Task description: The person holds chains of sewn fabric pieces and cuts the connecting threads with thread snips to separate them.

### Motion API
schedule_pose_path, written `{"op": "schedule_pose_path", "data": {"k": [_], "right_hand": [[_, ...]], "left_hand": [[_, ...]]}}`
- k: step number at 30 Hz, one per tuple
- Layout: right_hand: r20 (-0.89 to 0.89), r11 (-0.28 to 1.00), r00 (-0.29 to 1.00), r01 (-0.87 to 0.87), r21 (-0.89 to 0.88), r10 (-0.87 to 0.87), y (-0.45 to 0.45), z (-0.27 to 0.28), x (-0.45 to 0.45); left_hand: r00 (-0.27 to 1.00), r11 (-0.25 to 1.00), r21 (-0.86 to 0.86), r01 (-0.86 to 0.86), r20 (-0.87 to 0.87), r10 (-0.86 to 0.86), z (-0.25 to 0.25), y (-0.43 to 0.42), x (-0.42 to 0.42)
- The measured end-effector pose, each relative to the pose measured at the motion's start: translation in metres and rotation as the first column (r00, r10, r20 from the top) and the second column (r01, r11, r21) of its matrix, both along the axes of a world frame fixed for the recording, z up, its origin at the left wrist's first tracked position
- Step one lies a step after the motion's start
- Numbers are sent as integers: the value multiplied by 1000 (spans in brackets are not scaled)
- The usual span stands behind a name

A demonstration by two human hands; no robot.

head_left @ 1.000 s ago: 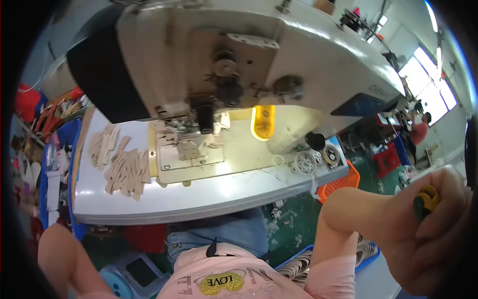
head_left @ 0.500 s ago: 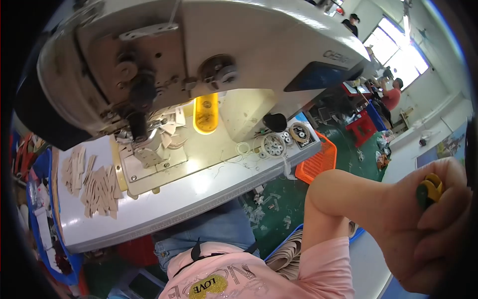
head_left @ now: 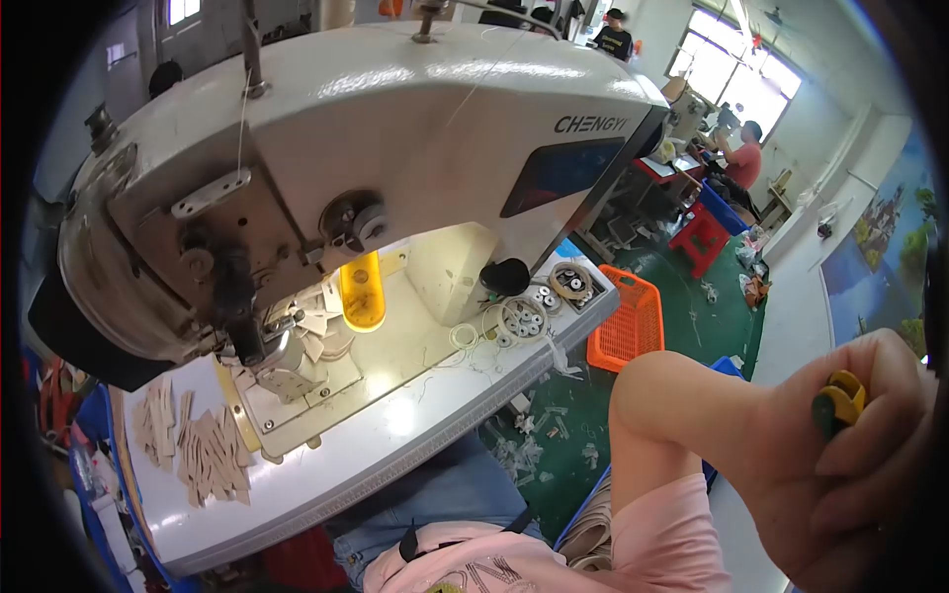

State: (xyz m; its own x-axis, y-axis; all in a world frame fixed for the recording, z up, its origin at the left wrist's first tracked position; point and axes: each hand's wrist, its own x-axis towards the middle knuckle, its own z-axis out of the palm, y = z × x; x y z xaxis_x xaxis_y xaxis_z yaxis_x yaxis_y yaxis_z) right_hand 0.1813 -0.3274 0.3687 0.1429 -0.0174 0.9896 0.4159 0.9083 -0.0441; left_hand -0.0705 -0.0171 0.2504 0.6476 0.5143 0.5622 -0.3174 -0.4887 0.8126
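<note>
Clasping a yellow-and-green tool (head_left: 840,399), the closed right grip (head_left: 858,453) is being held up, well apart from the worktop (head_left: 297,484). Beside the pink sleeve (head_left: 664,529), curved strips (head_left: 591,531) are being held in a blue container (head_left: 583,506); beside the worktop, an orange basket (head_left: 645,318) is being kept.

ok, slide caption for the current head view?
Right hand gripping a yellow-and-green object, clear of a CHENGYI sewing machine and the beige strips on its white table.
</note>
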Motion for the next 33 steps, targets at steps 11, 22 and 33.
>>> {"op": "schedule_pose_path", "data": {"k": [11, 22, 33], "right_hand": [[-40, 974, 978, -205, -94, 202, 44, 2, -17], [-449, 403, 531, -844, -354, 718, 101, -5, -104], [392, 538, 388, -729, -423, 834, 78, 16, -73]], "left_hand": [[999, 1000, -1, -7, 37, 7, 14, 1, -22], [994, 992, -95, -81, 72, 88, 11, -7, -45], [958, 975, -145, -171, 208, 199, 17, -14, -90]]}}
